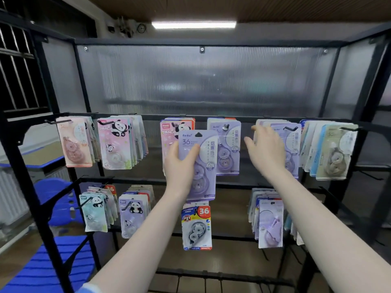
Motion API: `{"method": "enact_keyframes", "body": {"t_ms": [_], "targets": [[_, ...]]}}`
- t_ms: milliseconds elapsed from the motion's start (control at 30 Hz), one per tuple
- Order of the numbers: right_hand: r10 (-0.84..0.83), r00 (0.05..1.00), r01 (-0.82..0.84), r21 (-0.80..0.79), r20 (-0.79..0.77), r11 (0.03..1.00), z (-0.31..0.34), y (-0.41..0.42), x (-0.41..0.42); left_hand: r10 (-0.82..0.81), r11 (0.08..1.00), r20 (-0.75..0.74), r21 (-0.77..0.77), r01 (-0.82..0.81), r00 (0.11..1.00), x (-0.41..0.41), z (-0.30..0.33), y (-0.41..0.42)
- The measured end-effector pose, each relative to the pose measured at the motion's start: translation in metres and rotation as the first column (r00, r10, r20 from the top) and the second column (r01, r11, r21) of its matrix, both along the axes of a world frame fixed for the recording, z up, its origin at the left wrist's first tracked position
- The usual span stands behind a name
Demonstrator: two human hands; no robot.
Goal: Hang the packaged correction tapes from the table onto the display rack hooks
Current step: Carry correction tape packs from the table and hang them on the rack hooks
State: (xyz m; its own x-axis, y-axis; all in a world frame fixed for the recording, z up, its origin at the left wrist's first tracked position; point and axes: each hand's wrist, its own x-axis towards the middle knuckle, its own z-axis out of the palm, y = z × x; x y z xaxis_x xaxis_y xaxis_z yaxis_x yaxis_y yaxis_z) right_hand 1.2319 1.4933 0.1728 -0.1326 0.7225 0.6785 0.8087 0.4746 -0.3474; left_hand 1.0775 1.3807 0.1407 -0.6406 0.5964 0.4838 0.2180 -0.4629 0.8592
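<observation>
My left hand [179,166] grips a purple packaged correction tape [201,163] marked 36, held upright in front of the upper rail of the black display rack [152,117]. Its hang hole sits just left of the hook [226,126] that carries matching purple packs [229,153]. My right hand [264,151] is spread open, fingers apart, resting against the front of another purple stack [291,144] further right. No table shows in this view.
Pink packs [74,142] and panda packs [116,142] hang at the upper left, beige and blue packs [332,153] at the upper right. The lower rail holds more packs, including a white one marked 36 [196,227]. Blue plastic chairs [44,269] stand at the lower left.
</observation>
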Motion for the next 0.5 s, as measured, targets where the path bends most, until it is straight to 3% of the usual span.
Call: {"method": "enact_keyframes", "body": {"t_ms": [233,500], "targets": [[-0.1,0.98,0.104,-0.013,0.174,0.995,-0.034,-0.021,0.038,-0.084,0.996,-0.01,-0.003,0.084,0.996,0.027,0.019,0.042],[-0.121,0.971,0.144,-0.1,0.205,0.985,-0.054,-0.025,0.067,-0.053,0.998,-0.014,-0.047,0.052,0.998,0.033,0.017,0.072]]}}
